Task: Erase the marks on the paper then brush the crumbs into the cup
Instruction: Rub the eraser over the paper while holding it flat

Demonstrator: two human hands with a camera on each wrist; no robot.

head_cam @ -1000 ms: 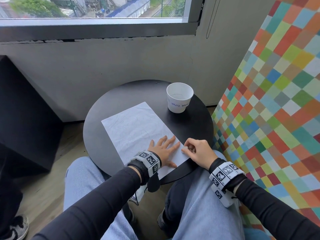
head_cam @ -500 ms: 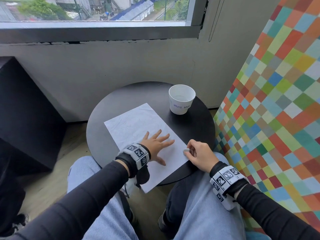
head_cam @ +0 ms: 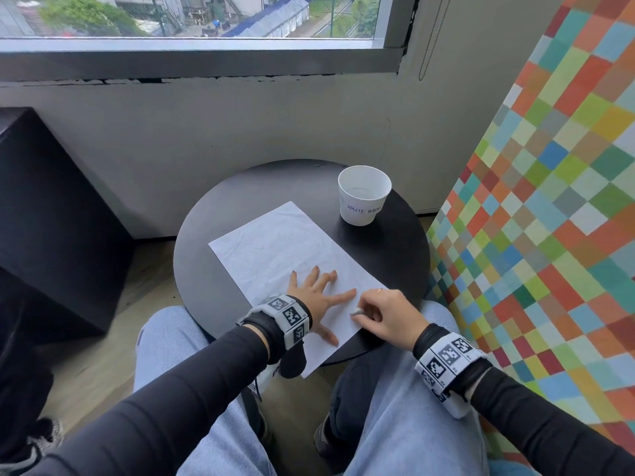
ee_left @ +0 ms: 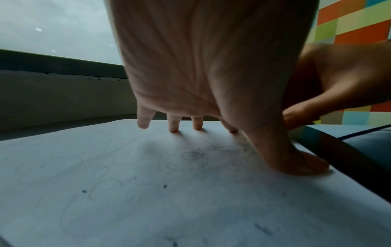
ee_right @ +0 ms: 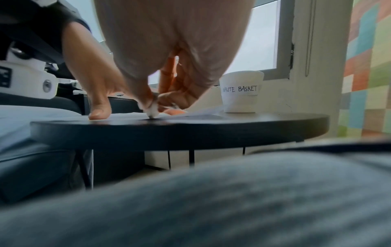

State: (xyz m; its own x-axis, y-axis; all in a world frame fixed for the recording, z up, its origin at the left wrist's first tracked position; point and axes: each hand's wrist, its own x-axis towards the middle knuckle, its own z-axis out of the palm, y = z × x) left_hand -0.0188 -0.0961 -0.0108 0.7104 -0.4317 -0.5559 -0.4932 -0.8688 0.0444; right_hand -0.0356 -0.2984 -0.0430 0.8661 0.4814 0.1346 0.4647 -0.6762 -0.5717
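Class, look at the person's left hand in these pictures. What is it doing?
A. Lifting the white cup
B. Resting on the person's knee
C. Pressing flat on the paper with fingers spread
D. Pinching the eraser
C: the left hand lies with straight, spread fingers on the paper, while the right hand pinches the eraser and the cup stands untouched.

1. Head view: soft daylight from the window (head_cam: 185, 15); even, sharp, straight lines bowing toward the edges.
2. Left wrist view: dim, bluish; faint finger shadows on the paper (ee_left: 148, 192) (palm backlit).
3. Right wrist view: bright window glare behind; the jeans (ee_right: 211, 200) in the foreground heavily blurred.
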